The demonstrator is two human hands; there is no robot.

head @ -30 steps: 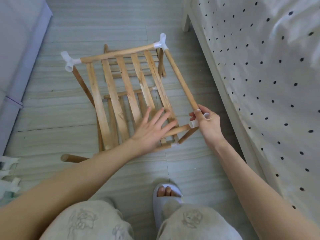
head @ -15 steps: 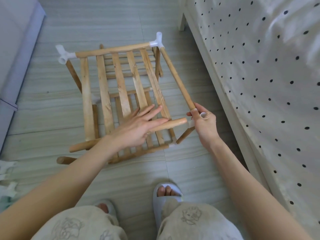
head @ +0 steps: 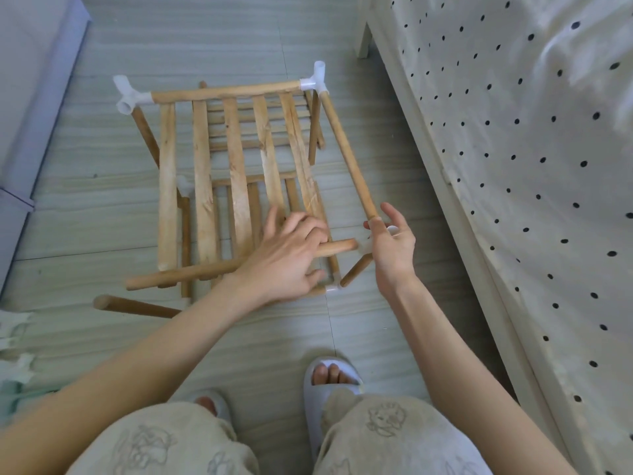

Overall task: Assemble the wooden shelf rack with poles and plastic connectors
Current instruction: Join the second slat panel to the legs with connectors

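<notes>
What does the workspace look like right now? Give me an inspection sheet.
Surface: pale plank floor.
Job's things: slatted rack part-built; front pole end meets near-right connector, whether seated cannot be told.
Clutter: spare white connectors at left edge; loose pole.
Grippers: left hand grips front pole; right hand holds near-right connector.
Cables: nothing seen.
Surroundings: dotted bedding on the right.

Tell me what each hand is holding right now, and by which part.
The left hand grips the front pole near its right end. The right hand holds the white corner connector where the side pole ends.
</notes>
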